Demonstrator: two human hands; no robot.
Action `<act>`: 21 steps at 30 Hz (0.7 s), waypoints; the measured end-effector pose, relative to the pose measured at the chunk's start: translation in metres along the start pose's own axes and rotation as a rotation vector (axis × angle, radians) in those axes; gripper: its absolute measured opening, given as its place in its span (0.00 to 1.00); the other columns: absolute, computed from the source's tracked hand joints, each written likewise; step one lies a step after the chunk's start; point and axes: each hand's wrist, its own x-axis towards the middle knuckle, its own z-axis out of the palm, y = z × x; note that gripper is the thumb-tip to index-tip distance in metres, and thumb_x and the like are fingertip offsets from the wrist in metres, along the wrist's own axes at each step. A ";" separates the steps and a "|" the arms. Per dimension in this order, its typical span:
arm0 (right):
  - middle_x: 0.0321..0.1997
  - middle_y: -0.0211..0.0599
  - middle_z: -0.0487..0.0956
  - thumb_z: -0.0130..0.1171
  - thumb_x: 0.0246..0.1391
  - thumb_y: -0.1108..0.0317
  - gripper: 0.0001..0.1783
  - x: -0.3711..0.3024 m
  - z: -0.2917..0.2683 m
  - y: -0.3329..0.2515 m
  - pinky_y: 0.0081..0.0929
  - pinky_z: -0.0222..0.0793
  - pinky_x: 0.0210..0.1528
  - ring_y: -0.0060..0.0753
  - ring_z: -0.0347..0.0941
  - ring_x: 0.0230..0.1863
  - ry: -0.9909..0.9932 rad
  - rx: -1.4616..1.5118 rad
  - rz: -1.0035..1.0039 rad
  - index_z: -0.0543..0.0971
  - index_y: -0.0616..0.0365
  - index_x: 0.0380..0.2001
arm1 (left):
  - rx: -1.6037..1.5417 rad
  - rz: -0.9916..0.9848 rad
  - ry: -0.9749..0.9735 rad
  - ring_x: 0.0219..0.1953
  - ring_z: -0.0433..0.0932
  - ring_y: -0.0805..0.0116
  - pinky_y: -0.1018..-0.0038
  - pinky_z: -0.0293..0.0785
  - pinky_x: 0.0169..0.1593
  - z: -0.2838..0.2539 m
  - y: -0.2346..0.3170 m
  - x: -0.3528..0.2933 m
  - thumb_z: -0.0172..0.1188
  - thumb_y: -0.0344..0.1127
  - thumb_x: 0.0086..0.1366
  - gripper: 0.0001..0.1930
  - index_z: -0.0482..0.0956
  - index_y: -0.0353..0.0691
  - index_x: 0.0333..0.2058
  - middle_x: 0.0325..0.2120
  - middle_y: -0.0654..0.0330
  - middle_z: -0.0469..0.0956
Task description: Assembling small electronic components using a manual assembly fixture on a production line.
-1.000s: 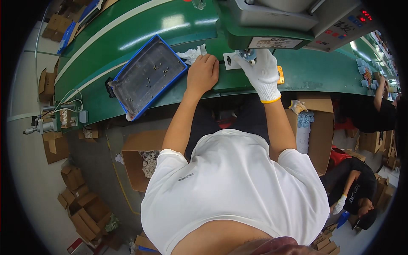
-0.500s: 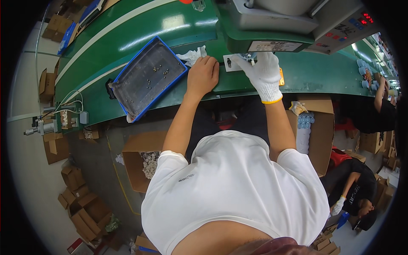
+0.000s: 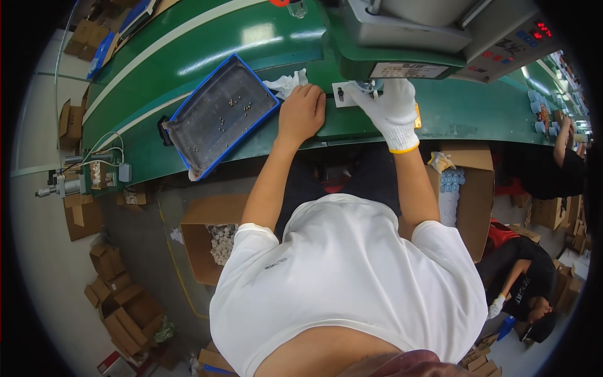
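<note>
My bare left hand [image 3: 301,115] rests on the green bench with its fingers curled under and together. It is beside a crumpled white cloth [image 3: 287,82], and whatever may be inside it is hidden. My right hand [image 3: 391,113], in a white knitted glove with a yellow cuff, reaches below the head of a green and grey machine [image 3: 408,53]. Its thumb points left and its fingers bend round a small part that the machine and glove mostly cover. A pale plate [image 3: 342,95] with a dark fitting lies just left of that thumb.
Left of my bare hand, a blue-rimmed tray [image 3: 256,75] holds several small metal pieces. An orange-yellow object [image 3: 418,117] sits behind the glove's cuff. Open cartons flank my legs, one with pale blue-capped pieces [image 3: 451,181]. Co-workers [image 3: 524,273] are at the right.
Both hands stay in nearly the same places. The whole view has shifted very slightly, and the gloved hand appears a touch lower in the picture.
</note>
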 end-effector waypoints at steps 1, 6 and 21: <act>0.31 0.41 0.87 0.82 0.50 0.47 0.25 -0.002 0.003 0.004 0.45 0.80 0.39 0.53 0.85 0.34 0.008 0.013 -0.008 0.88 0.57 0.37 | -0.010 0.011 0.005 0.37 0.80 0.46 0.53 0.78 0.39 0.000 0.000 0.002 0.64 0.30 0.70 0.04 0.79 0.38 0.36 0.33 0.53 0.81; 0.31 0.39 0.84 0.83 0.48 0.43 0.29 -0.001 0.004 0.006 0.46 0.78 0.36 0.50 0.82 0.34 0.062 0.034 -0.130 0.85 0.56 0.39 | -0.021 0.032 0.005 0.36 0.80 0.46 0.54 0.78 0.39 0.000 -0.001 0.002 0.64 0.30 0.70 0.04 0.79 0.38 0.36 0.33 0.53 0.81; 0.34 0.41 0.84 0.84 0.49 0.48 0.28 -0.001 0.009 -0.006 0.46 0.80 0.37 0.53 0.84 0.35 -0.098 0.014 0.005 0.83 0.58 0.39 | -0.016 0.020 0.005 0.36 0.79 0.46 0.53 0.77 0.38 -0.001 -0.001 0.001 0.64 0.30 0.70 0.04 0.78 0.38 0.36 0.33 0.53 0.80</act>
